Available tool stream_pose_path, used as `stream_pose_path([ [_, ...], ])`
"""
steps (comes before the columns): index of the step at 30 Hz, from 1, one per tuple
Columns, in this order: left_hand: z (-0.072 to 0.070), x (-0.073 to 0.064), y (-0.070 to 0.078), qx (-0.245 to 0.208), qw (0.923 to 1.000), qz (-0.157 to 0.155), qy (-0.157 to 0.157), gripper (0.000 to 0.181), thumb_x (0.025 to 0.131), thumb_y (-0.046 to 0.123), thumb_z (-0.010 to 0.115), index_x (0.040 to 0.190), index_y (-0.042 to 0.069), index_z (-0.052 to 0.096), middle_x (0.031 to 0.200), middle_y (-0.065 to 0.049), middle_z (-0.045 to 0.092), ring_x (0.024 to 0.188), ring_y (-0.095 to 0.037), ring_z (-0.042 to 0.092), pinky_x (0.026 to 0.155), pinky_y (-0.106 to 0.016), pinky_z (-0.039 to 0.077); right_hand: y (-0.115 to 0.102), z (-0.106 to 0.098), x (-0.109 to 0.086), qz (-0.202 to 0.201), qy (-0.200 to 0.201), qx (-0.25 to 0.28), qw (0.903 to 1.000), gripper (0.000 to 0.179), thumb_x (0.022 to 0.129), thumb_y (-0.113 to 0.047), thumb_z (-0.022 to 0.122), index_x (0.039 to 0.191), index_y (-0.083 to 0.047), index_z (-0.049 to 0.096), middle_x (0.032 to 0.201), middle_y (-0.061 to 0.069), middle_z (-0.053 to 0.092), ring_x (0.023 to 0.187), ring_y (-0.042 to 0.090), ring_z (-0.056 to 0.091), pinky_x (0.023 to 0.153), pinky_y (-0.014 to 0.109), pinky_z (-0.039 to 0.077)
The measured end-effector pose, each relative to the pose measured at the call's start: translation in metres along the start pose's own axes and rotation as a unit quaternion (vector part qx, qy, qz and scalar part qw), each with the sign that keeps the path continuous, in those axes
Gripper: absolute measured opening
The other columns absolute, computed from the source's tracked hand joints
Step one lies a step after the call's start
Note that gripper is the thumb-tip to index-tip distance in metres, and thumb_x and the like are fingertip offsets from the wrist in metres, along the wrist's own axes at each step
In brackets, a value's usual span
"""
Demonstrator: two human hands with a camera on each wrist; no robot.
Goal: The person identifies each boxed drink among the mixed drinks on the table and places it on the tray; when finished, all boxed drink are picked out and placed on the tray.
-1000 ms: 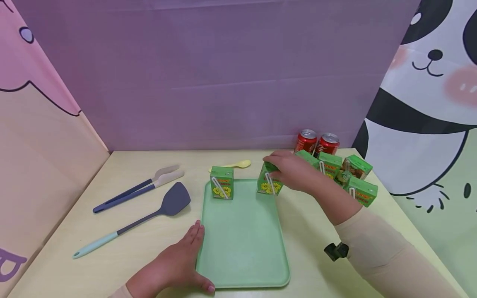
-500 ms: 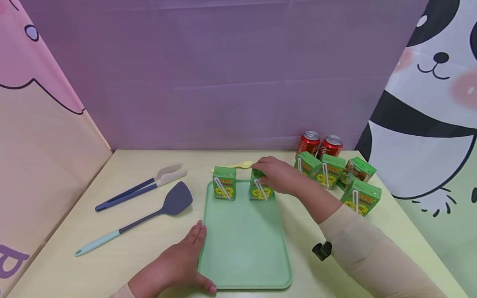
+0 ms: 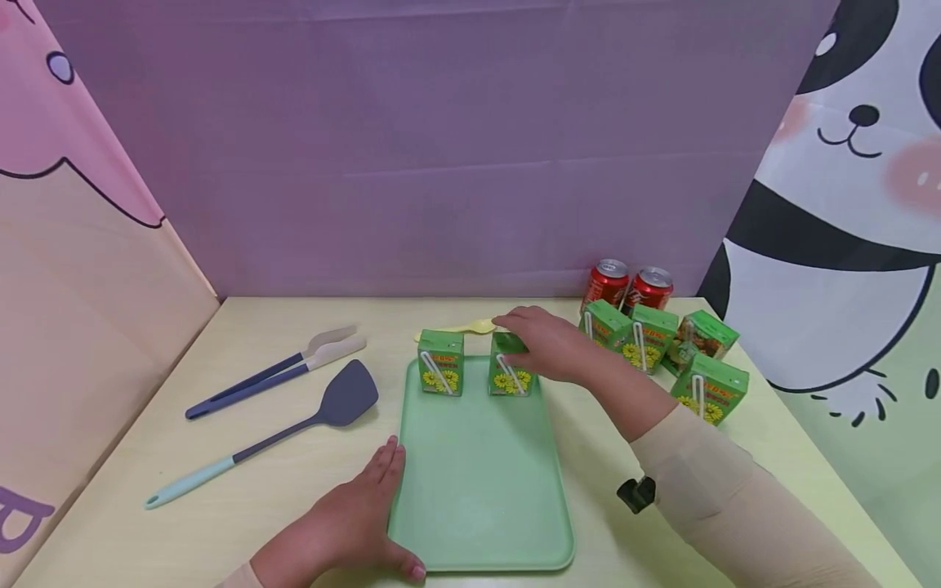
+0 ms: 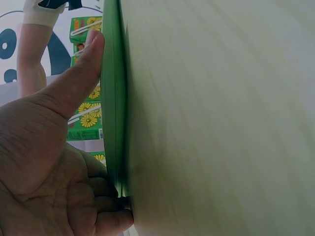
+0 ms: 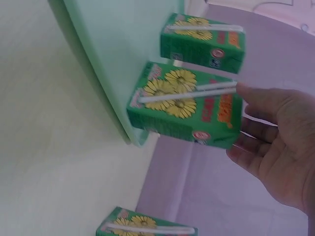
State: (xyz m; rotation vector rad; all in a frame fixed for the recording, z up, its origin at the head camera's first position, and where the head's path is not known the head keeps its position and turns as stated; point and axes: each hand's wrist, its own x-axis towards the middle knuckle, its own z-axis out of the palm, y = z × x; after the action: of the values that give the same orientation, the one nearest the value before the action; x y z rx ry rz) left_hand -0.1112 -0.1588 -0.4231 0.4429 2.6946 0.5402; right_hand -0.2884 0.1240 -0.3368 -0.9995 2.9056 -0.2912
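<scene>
A green drink carton (image 3: 509, 380) with yellow flowers and a white straw stands upright at the far right corner of the light green tray (image 3: 478, 482). My right hand (image 3: 550, 347) grips its top; in the right wrist view the thumb lies on the straw side of the carton (image 5: 182, 105), the fingers behind. A matching carton (image 3: 441, 367) stands at the tray's far left corner, apart from the held one. Along the tray's left edge rests my left hand (image 3: 353, 518), fingers extended and thumb at the near corner. In the left wrist view the thumb (image 4: 81, 73) lies against the tray wall.
More green cartons (image 3: 711, 388) cluster on the right of the table, in front of two red cans (image 3: 607, 282). Behind the tray lies a yellow spoon (image 3: 470, 327). Tongs (image 3: 272, 380) and a dark spatula (image 3: 345, 396) with a pale blue handle lie to the left.
My right hand has moved left with the carton, from the tray's right edge onto its far right corner, then stayed there. The left hand keeps its place at the tray.
</scene>
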Motion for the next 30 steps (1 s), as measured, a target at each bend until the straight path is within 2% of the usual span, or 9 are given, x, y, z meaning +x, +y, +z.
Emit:
stream_pose_path([
  [4,0.0,0.0,0.0,0.001,1.0,0.002,0.002,0.143,0.054,0.075,0.08,0.156,0.0,0.015,0.165,-0.016,0.006,0.15,-0.032,0.016,0.106,-0.054,0.041,0.009,-0.013,-0.015,0.016,0.024,0.005,0.9996,0.067,0.089,-0.032,0.073,0.146,-0.008,0.046,0.145,0.014,0.049,0.137,0.033,0.042,0.111,0.05,0.037],
  [9,0.001,0.001,-0.001,-0.001,1.0,-0.003,-0.001,0.143,0.053,0.075,0.08,0.157,0.002,0.014,0.165,-0.015,0.004,0.151,-0.031,0.016,0.107,-0.054,0.04,0.026,-0.033,-0.039,0.052,0.042,0.003,0.9978,0.063,0.091,-0.032,0.071,0.144,-0.007,0.046,0.145,0.015,0.048,0.138,0.035,0.039,0.111,0.054,0.035],
  [13,0.001,0.0,-0.001,-0.006,1.0,-0.003,0.0,0.144,0.052,0.076,0.08,0.156,0.001,0.015,0.165,-0.015,0.005,0.15,-0.032,0.017,0.106,-0.055,0.041,0.04,-0.048,-0.063,0.088,0.049,0.017,0.9948,0.063,0.09,-0.034,0.07,0.143,-0.01,0.046,0.144,0.015,0.048,0.136,0.037,0.039,0.108,0.058,0.037],
  [18,0.001,-0.002,0.0,-0.013,0.9998,0.01,0.01,0.143,0.052,0.075,0.081,0.155,-0.001,0.016,0.164,-0.018,0.009,0.15,-0.033,0.018,0.107,-0.054,0.04,0.06,-0.062,-0.098,0.129,0.06,0.033,0.9893,0.067,0.091,-0.041,0.068,0.145,-0.009,0.044,0.145,0.017,0.047,0.135,0.039,0.04,0.105,0.063,0.037],
  [24,0.003,-0.002,0.0,-0.006,0.9997,0.018,0.016,0.144,0.052,0.076,0.08,0.155,-0.003,0.017,0.164,-0.019,0.01,0.15,-0.032,0.017,0.107,-0.052,0.04,0.088,-0.067,-0.138,0.174,0.053,0.032,0.9828,0.078,0.092,-0.053,0.062,0.146,-0.002,0.04,0.143,0.025,0.045,0.129,0.045,0.042,0.101,0.066,0.038],
  [27,0.002,-0.002,0.0,-0.003,0.9998,0.017,0.014,0.144,0.053,0.076,0.08,0.155,-0.002,0.016,0.164,-0.018,0.009,0.15,-0.032,0.017,0.108,-0.053,0.04,0.104,-0.064,-0.158,0.2,0.045,0.019,0.9786,0.086,0.09,-0.061,0.059,0.146,0.001,0.038,0.141,0.028,0.045,0.126,0.048,0.041,0.099,0.069,0.037],
  [30,0.002,-0.003,0.001,-0.003,0.9998,0.017,0.012,0.143,0.053,0.075,0.08,0.155,-0.002,0.016,0.164,-0.018,0.009,0.15,-0.033,0.017,0.108,-0.053,0.04,0.122,-0.057,-0.175,0.224,0.03,0.008,0.9742,0.089,0.089,-0.06,0.061,0.144,0.006,0.038,0.138,0.033,0.045,0.124,0.052,0.042,0.097,0.069,0.038],
])
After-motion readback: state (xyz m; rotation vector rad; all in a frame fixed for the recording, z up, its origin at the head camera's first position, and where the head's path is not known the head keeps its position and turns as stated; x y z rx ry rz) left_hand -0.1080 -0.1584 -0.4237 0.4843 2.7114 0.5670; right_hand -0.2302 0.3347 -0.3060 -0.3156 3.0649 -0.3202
